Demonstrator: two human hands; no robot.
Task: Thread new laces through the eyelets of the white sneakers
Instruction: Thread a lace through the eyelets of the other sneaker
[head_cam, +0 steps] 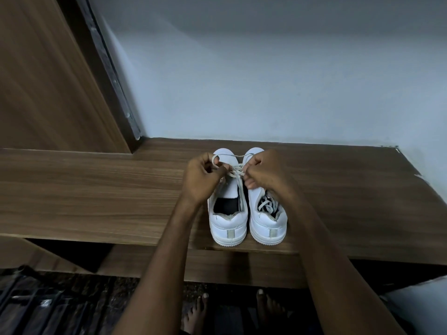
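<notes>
While both hands work over it, the left white sneaker [227,209] stands heel toward the viewer on the wooden shelf [96,189], touching the right white sneaker [267,213] beside it. White lace [235,171]: stretched across the left sneaker's eyelets. Left hand [202,176]: fingers curled, pinching a loop of the lace. Right hand [262,171]: fingers curled, pinching the lace's other end. Loose lace [266,205]: bundled inside the right sneaker. Wall [266,81]: behind the sneakers. Bare feet [196,310]: on the floor below the shelf.

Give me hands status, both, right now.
Left hand: closed, pinching the lace over the left sneaker.
Right hand: closed, pinching the same lace.
</notes>
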